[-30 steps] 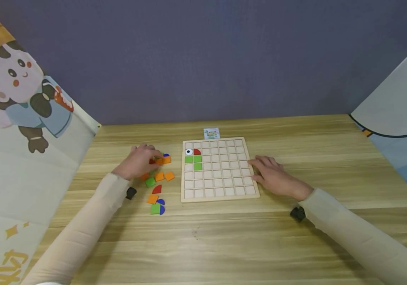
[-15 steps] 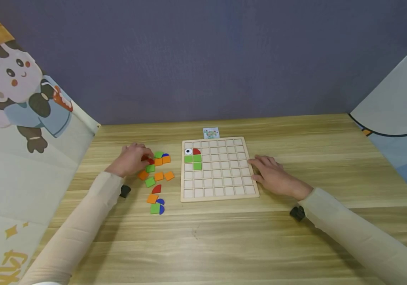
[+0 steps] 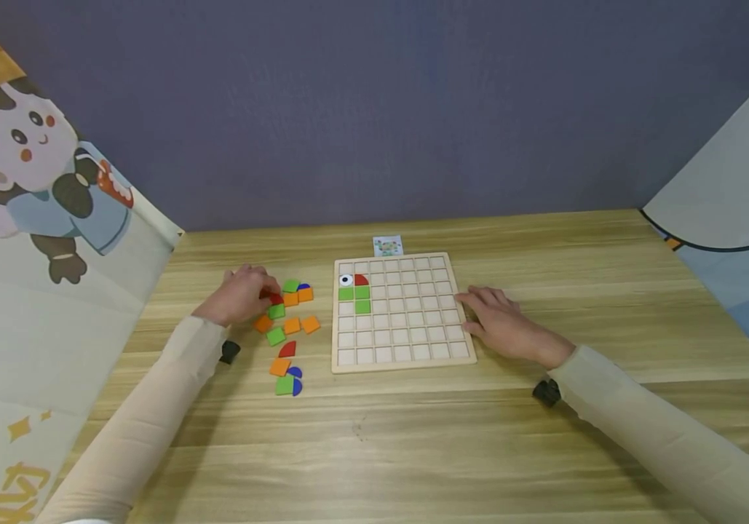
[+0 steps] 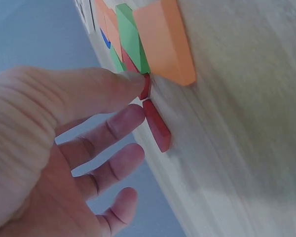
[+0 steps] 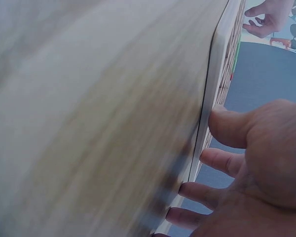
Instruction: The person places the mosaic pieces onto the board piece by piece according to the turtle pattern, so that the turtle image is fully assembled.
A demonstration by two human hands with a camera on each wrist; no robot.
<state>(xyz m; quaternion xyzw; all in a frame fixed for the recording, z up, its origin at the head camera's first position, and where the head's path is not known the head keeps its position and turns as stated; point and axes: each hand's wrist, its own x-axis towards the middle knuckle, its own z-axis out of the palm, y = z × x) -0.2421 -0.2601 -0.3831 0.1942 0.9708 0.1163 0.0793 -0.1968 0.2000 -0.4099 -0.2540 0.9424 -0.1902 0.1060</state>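
Note:
My left hand (image 3: 239, 295) is at the far left of a loose group of tiles, its thumb and fingertips pinching a small red tile (image 4: 146, 91) low at the tabletop. A second red tile (image 4: 158, 127) lies just beside those fingertips; the index finger is largely hidden behind the thumb. Across the table, my right hand (image 3: 504, 324) rests its extended fingers and thumb along the right edge of a wooden grid board (image 3: 407, 367). Set in the board's upper left are an eye tile (image 3: 346, 280), a red quarter-round tile (image 3: 361, 279) and green square tiles (image 3: 362, 306).
Between my left hand and the board lie orange tiles (image 3: 311, 324), green tiles (image 3: 276, 335), blue half-round tiles (image 3: 298, 387) and a red quarter-round tile (image 3: 287, 349). A small picture card (image 3: 387, 245) sits behind the board. A dark partition (image 3: 413, 109) rises at the table's back.
My left hand has moved left from the orange and green tiles to the red ones, uncovering several tiles, then held nearly still. The right hand stays at the board's edge.

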